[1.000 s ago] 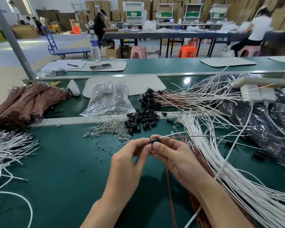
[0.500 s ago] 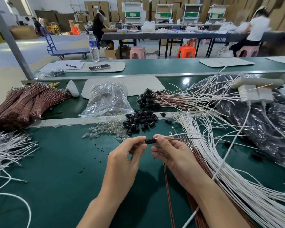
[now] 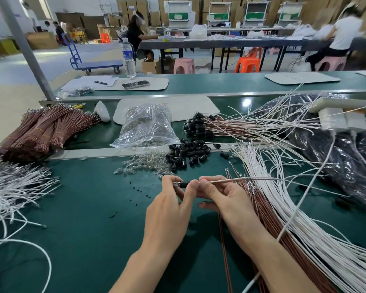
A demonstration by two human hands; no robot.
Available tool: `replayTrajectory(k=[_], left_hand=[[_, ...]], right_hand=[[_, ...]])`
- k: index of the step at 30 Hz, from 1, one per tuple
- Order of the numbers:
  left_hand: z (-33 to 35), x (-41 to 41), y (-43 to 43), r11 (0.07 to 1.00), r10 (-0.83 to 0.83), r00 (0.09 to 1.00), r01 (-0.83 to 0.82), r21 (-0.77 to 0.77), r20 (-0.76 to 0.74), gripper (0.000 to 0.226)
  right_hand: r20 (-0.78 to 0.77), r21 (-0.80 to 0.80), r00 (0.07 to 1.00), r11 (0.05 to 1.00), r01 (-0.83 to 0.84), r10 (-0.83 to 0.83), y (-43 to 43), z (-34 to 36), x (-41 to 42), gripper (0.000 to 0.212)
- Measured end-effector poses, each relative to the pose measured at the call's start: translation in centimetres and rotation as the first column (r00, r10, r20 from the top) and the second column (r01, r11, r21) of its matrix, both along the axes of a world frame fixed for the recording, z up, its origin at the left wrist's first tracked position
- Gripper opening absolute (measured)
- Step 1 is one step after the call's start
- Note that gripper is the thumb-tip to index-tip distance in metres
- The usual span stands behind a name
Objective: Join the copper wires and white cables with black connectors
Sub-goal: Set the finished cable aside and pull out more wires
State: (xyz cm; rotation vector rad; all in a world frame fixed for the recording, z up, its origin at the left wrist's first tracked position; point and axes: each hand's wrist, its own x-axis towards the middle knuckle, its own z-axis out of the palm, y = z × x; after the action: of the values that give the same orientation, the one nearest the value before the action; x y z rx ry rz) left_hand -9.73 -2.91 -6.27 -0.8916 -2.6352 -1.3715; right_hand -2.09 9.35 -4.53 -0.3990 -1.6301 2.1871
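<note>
Black connector [image 3: 184, 184]: small dark cylindrical sleeve, lying level, held above the green mat [image 3: 82, 218]. A short pale metal tip shows at its left end. One item, in the hand.

Grip: left hand [image 3: 169, 208] pinches the sleeve between thumb and forefinger, other fingers curled under. Right hand [image 3: 222, 197] meets it at the sleeve's right end, fingertips closed tight on a thin lead [image 3: 241, 179]. Whether the lead is one strand or two, I cannot tell.

Lead: pale at the fingers, brownish farther out, running straight off to the right of the grip over the stock there.

Beyond the grip: loose connectors [image 3: 186, 153] in a heap, with a scatter of clear glass bulbs [image 3: 144, 164] just left of them and a clear plastic bag [image 3: 145, 127] behind.

Farther beyond the grip: finished pieces [image 3: 199, 127], black caps bunched, leads fanning right.

Right of the grip: white cables [image 3: 304, 229] in a long curved sheaf, with copper wires [image 3: 262, 208] under them, reaching below the right wrist.

Far left of the grip: tied copper bundles [image 3: 44, 130] and a loose tangle of white cable [image 3: 13, 187].
</note>
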Motion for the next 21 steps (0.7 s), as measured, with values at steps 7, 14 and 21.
replayTrajectory(k=[7,14,21], left_hand=[[0.03,0.20,0.02,0.996,0.018,0.998,-0.024,-0.087,-0.064,0.051],[0.01,0.30,0.14,0.990,-0.004,0.997,-0.007,-0.140,-0.077,0.055],[0.17,0.24,-0.11,0.986,-0.048,0.998,0.042,-0.164,-0.033,0.053]], right_hand=[[-0.016,0.017,0.999,0.999,0.032,-0.031,-0.15,-0.28,-0.04,0.028],[-0.022,0.072,0.999,0.997,0.036,-0.035,-0.10,-0.43,-0.04,0.030],[-0.004,0.064,1.000,0.998,-0.029,0.029,0.07,-0.35,0.01,0.030]])
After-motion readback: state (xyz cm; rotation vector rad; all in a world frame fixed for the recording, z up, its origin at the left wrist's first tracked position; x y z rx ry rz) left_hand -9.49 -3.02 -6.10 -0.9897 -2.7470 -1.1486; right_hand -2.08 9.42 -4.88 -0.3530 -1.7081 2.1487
